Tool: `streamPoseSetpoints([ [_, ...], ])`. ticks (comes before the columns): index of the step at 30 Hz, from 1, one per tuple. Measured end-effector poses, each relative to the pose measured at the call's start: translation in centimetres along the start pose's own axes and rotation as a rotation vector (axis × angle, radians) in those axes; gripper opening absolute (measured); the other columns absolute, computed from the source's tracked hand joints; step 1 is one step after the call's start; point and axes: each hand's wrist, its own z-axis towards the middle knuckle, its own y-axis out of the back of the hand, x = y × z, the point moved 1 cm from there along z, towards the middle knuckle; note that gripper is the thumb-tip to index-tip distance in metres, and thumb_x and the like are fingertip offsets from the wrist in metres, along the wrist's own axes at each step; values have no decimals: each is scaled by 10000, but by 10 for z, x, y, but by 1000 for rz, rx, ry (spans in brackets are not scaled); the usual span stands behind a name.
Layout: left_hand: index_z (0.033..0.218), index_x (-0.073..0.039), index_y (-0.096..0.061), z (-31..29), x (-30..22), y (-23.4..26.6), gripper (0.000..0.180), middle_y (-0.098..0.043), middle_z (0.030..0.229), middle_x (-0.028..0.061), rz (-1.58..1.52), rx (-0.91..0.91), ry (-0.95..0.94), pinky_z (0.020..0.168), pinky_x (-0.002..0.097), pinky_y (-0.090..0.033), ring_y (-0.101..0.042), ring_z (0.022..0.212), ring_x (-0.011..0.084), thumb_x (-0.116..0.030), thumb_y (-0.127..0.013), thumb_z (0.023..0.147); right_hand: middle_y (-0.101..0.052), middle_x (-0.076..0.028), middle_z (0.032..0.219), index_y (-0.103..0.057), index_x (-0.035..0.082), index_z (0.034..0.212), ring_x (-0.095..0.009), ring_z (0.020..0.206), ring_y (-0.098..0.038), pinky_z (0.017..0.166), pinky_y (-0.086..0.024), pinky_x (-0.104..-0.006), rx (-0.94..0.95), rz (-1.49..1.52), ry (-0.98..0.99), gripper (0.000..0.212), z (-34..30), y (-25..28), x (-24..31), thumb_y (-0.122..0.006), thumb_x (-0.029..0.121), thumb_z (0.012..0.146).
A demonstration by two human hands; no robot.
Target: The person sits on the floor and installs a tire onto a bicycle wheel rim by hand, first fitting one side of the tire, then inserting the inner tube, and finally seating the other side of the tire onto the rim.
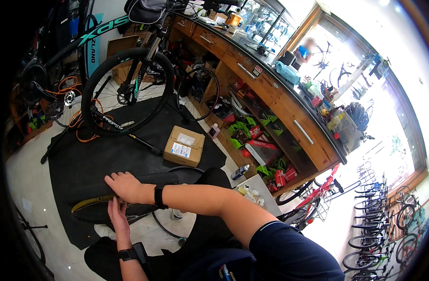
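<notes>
A bicycle wheel [99, 216] is tilted low in front of me, its black tyre [160, 178] curving away to the right. Along the left part of the wheel shows a yellowish band [87, 203], partly covered by my hands. My right hand [129, 188] reaches across from the right, its fingers curled over the top of the tyre. Just below it, my left hand [119, 219] presses its fingers against the near side of the tyre and rim; its thumb is mostly hidden. Both wrists wear black bands.
A mountain bike [130, 89] stands at the far side of the black mat [67, 187]. Beyond the wheel sits a cardboard box [184, 146]. A spray can [240, 172] and a pink-labelled bottle [214, 131] stand by the wooden workbench [270, 96]. Orange cable [78, 117] lies at left.
</notes>
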Motion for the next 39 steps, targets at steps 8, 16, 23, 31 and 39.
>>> streamPoseSetpoints([
  [8, 1199, -93, -574, 0, 0, -1, 243, -597, 1096, 0, 26, 45, -18, 916, 327, -459, -562, 1020, 91, -262, -542, 1029, -605, -190, 1125, -472, 25, 1212, -374, 1050, -621, 874, -492, -461, -15, 11, -4, 754, 0, -3, -2, -874, 150, 587],
  [16, 1173, -99, -580, -4, -4, -8, 224, -593, 1108, -3, 30, 19, -10, 930, 337, -449, -557, 1032, 93, -260, -555, 1019, -605, -188, 1118, -475, 24, 1211, -373, 1041, -621, 865, -492, -461, -35, 3, -3, 756, 0, -8, -4, -876, 151, 583],
  [23, 1182, -92, -577, -3, -4, -7, 231, -585, 1122, -2, 32, 28, -16, 932, 342, -453, -552, 1034, 93, -253, -557, 1018, -606, -189, 1116, -477, 23, 1214, -374, 1040, -621, 859, -493, -463, -35, -1, 4, 746, -1, -6, -3, -870, 143, 592],
  [31, 1197, -92, -572, -3, -3, -7, 236, -580, 1118, -5, 26, 20, -10, 924, 334, -452, -551, 1023, 91, -246, -558, 1019, -606, -190, 1109, -481, 22, 1212, -375, 1031, -622, 859, -494, -463, -40, -6, -1, 724, 0, -8, -3, -855, 138, 603],
  [39, 1177, -94, -578, -3, -4, -9, 224, -588, 1089, -8, 37, 29, -14, 913, 327, -452, -553, 1017, 84, -253, -551, 1023, -611, -182, 1098, -490, 27, 1199, -367, 1022, -626, 854, -497, -461, -65, -9, 4, 677, -2, -7, -2, -830, 129, 623],
])
